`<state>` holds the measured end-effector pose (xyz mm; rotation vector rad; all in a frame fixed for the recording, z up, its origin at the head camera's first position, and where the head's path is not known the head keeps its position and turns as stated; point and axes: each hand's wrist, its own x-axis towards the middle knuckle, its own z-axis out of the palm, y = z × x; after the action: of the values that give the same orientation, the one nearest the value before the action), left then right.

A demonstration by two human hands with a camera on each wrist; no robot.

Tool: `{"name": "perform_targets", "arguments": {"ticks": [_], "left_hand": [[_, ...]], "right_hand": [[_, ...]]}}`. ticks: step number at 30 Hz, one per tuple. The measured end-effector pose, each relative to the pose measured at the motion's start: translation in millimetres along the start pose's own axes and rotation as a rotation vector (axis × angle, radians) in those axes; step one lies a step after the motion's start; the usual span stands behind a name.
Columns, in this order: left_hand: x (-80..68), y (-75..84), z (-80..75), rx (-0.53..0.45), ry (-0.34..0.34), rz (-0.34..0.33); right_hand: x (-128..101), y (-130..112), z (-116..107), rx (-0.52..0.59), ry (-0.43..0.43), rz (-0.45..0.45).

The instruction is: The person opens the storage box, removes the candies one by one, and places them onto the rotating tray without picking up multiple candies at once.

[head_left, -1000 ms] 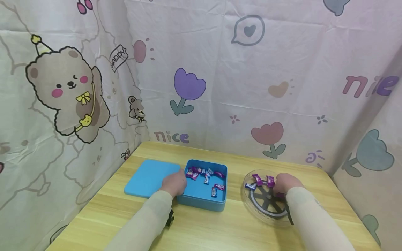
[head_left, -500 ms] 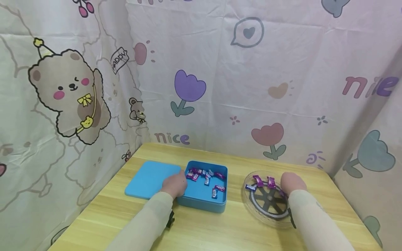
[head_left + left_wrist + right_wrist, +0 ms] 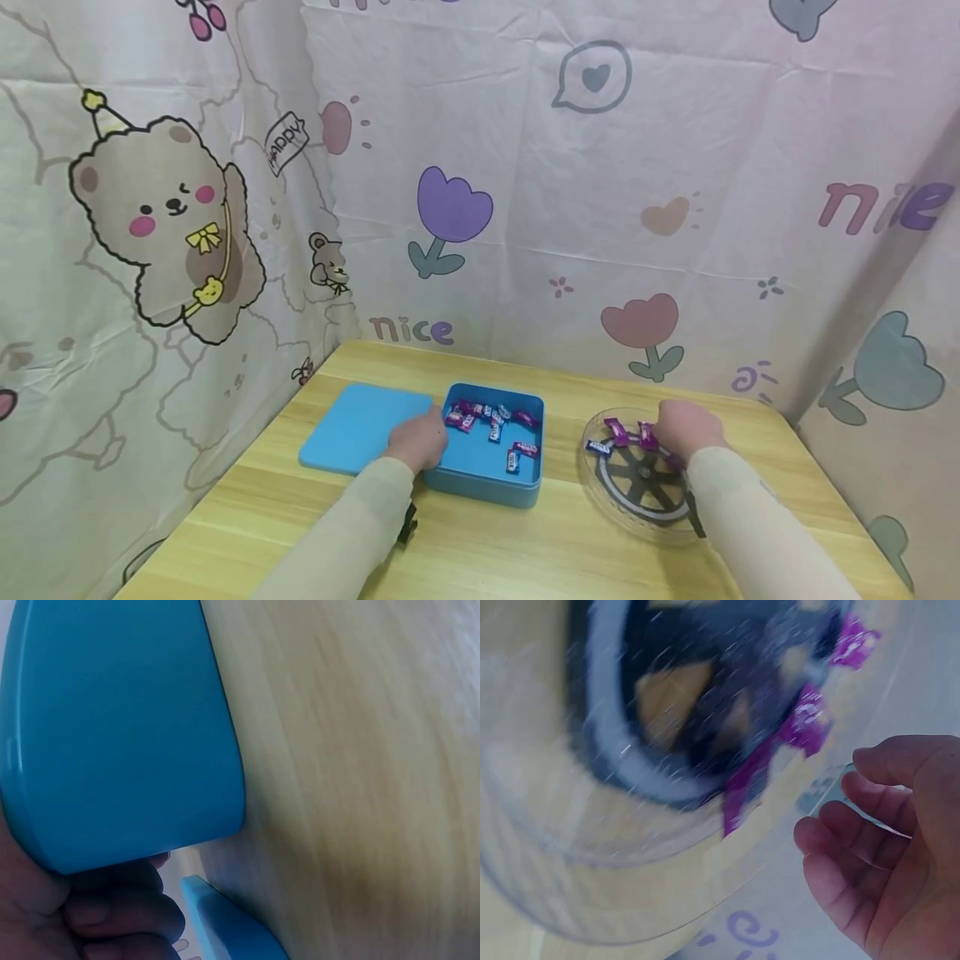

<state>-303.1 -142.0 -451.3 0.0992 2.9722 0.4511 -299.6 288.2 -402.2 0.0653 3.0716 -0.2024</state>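
Observation:
In the head view my left hand holds the left side of a square blue box. The left wrist view shows curled fingers at the corner of its wall. Several wrapped candies, purple and blue, lie inside the box. Over the right part of a round clear dish is my right hand. Its fingers, loosely bent, have nothing between them in the right wrist view. Purple candies and a blue-and-white candy lie in the dish, and another purple candy is partly under this hand.
A flat blue lid lies left of the box. Through the dish's base shows a dark spoked wheel shape. Everything stands on a wooden table, bordered by printed curtains at the back and sides.
My right hand shifts slightly right, then back left and a little higher over the dish, and the purple candy beside it comes into clearer view. My left hand stays at the box.

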Motion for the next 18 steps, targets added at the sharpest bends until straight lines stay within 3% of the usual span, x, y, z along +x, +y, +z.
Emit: {"name": "perform_targets", "arguments": {"ticks": [18], "left_hand": [[0.3,0.6,-0.9,-0.022,-0.012,-0.006]], "right_hand": [[5.3,-98.3,2.4,0.005,0.119,-0.257]]}}
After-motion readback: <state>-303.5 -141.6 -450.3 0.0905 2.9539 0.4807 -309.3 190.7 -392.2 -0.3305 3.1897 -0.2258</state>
